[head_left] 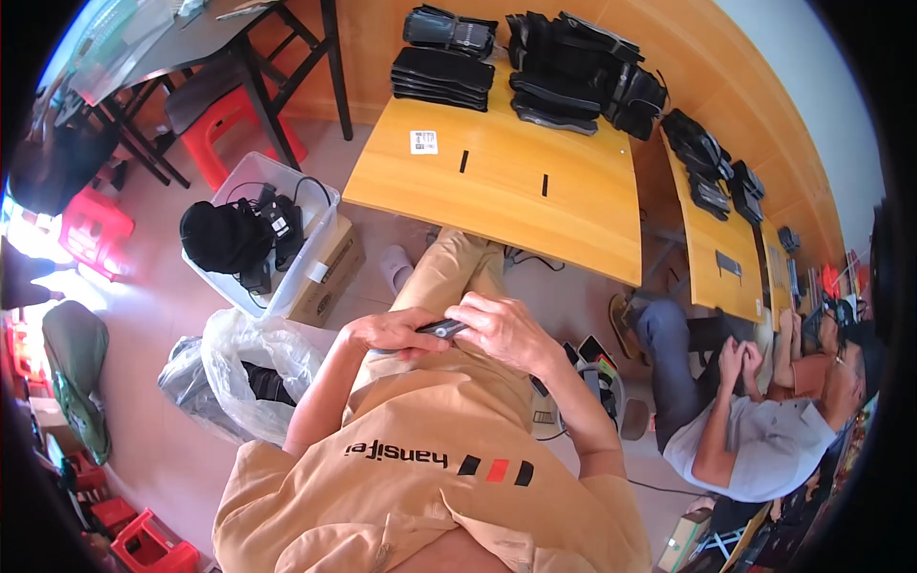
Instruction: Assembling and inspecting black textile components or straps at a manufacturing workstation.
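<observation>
Both my hands meet over my lap, below the near edge of the wooden table [497,205]. My left hand [390,333] and my right hand [504,330] together hold a small dark flat object [441,329] with a grey edge; each hand grips one end. Its exact shape is partly hidden by my fingers. On the far side of the table lie stacks of black flat pouches [442,74] and a larger heap of black gear [583,74].
A white sticker [423,141] and two small dark strips lie on the tabletop. A clear bin [306,248] with black items stands left on a cardboard box, plastic bags [250,368] beside it. Another person [755,430] sits at right by a second table [721,253].
</observation>
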`<state>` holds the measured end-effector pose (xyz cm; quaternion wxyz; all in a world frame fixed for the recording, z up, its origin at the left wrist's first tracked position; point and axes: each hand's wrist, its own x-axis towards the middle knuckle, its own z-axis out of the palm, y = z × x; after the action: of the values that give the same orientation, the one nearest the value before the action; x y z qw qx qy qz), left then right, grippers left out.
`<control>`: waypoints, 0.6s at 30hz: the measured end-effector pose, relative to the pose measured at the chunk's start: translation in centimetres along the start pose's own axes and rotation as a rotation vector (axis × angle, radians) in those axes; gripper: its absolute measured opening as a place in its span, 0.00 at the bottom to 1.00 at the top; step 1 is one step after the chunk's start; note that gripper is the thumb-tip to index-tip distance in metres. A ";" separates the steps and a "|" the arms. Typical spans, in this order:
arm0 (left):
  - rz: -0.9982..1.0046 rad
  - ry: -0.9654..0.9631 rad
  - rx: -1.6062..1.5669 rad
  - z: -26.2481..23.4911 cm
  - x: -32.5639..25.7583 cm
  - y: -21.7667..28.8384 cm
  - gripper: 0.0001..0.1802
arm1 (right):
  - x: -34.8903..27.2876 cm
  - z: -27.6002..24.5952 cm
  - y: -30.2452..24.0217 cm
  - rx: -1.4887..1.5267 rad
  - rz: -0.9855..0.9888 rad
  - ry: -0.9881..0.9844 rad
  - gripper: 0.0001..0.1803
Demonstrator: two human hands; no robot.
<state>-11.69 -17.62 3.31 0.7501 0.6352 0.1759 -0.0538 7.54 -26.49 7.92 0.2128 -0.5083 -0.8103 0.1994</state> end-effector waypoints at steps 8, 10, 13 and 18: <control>0.588 1.259 0.520 -4.3 -0.5 8.4 0.24 | 1.7 -4.3 6.5 0.943 0.493 0.537 0.08; 0.457 0.941 0.255 -5.2 1.6 8.0 0.22 | 3.2 -3.8 6.3 1.112 0.513 0.546 0.11; 0.343 0.621 -0.171 -4.5 6.5 7.2 0.22 | 5.1 -1.8 6.6 1.203 0.491 0.507 0.13; 0.284 0.586 -0.641 -4.2 9.4 7.0 0.19 | 5.6 -1.0 7.8 0.915 0.454 0.447 0.13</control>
<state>-1.63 -10.94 6.19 0.8273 0.3773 0.2998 0.2887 11.64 -18.19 5.30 0.5301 -0.5560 -0.4463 0.4591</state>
